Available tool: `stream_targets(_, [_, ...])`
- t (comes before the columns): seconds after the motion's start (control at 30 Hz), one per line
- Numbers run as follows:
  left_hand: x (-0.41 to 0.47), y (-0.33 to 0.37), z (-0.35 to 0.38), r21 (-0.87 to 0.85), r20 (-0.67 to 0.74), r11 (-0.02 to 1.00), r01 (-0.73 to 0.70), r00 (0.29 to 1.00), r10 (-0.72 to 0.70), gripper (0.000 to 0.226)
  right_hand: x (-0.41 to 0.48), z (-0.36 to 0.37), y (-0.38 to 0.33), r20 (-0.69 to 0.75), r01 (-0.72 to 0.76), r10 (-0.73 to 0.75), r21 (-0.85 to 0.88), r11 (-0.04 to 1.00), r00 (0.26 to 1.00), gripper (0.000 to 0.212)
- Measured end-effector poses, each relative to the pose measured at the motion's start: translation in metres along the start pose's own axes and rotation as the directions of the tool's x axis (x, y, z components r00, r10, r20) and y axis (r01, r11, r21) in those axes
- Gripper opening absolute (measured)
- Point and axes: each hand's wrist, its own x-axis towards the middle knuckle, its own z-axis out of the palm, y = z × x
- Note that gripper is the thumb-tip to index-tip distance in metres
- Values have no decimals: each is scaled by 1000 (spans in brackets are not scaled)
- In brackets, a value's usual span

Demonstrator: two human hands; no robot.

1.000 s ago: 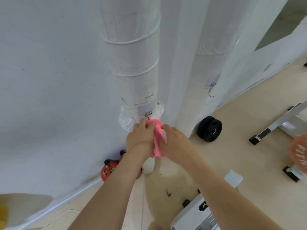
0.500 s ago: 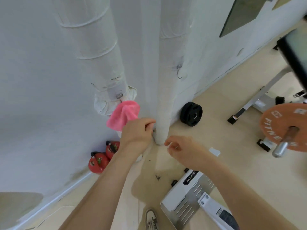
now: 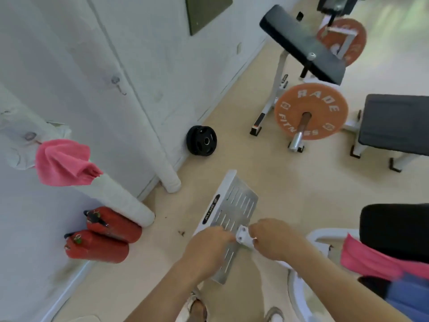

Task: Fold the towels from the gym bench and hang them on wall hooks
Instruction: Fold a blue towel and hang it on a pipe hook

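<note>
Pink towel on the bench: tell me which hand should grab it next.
Right, probably. The right hand is nearer the pink towel on the bench at the person's right; the left hand would have to cross the right arm.

Orange weight plate: "RADE", "FITNESS".

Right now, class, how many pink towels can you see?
2. One pink towel hangs from a hook at left; a second pink towel lies lower right beside a black pad. More may be hidden off-frame.
</note>
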Motion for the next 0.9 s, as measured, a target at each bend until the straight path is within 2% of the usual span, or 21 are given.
stream_targets(0.07, [7,43,23,-11,47,999,-50,998,50,53,-32,30,46,-37,-97,101,94,991,994,27])
stream_targets(0.17, [25,102,54,-70,100,994,-80,991,87,39,-86,77,109,-101,-248,286,287,926,953,31])
stream_targets(0.3, [49,169,90,-127,182,986,-108,975,130,29,-156,132,183,-133,-435,543,458,775,829,35])
stream_targets(0.4, [64,205,117,-182,275,967,-178,935,223,33,-197,168,218,-35,-572,694,537,620,719,34])
stream_targets(0.53, [86,242,167,-248,367,947,-206,885,288,34,-230,210,237,178,-743,783,492,454,596,60])
stream_targets(0.6, [97,257,193,-258,399,936,-242,855,331,34,-239,220,239,247,-807,801,411,423,546,72])
stream_targets(0.67, [106,270,216,-260,431,921,-289,819,379,35,-238,226,237,234,-837,824,342,428,517,75])
stream_targets(0.73, [115,285,236,-263,446,900,-347,784,433,36,-233,230,240,178,-856,859,310,413,479,67])
stream_targets(0.8, [123,300,253,-286,439,885,-367,771,461,38,-228,236,246,119,-857,873,294,424,473,52])
stream_targets(0.87, [130,313,271,-315,443,907,-280,801,401,47,-231,243,252,78,-833,862,316,454,500,32])
stream_targets(0.9, [132,318,279,-360,452,918,-170,828,330,54,-235,245,255,79,-817,852,340,466,518,22])
